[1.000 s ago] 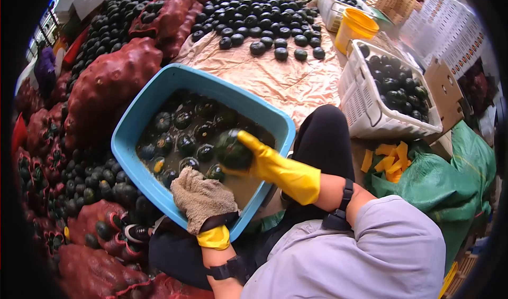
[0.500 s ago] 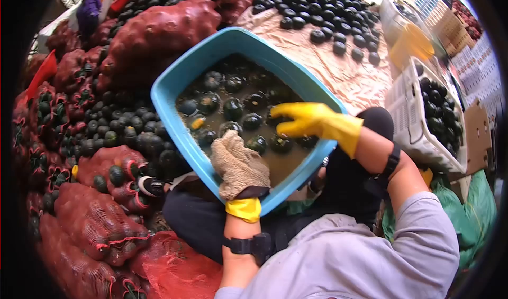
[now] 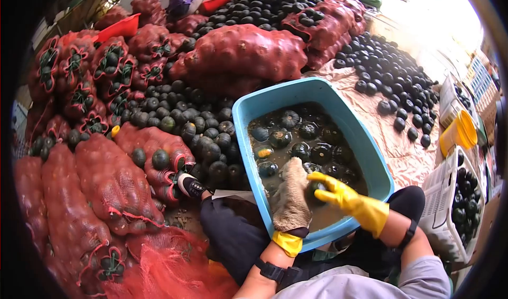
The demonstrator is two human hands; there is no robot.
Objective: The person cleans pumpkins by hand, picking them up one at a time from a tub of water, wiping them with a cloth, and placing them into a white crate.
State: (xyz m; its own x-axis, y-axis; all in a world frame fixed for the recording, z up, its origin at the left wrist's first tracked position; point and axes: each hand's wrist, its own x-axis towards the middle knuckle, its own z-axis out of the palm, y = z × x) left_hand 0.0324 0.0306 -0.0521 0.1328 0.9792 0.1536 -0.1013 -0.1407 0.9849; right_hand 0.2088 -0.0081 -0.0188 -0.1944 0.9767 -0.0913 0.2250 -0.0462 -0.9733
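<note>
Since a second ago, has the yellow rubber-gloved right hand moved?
Yes. Against the blue plastic tub, the right hand has moved from the right corner toward the beige cloth-mitted left hand, onto a dark green squash between them.

squash (image 3: 316, 188) | small, round, dark green, wet | half-sunk in murky water (image 3: 329, 218) | near end of blue tub (image 3: 296, 87)

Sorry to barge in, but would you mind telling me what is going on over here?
A seated person is working over a blue tub of murky water with many small dark green squashes floating in it. The right hand, in a yellow rubber glove, grips one squash at the water's surface. The left hand, in a coarse cloth glove, presses against the same squash. Red net sacks and a loose pile of squashes surround the tub.
</note>
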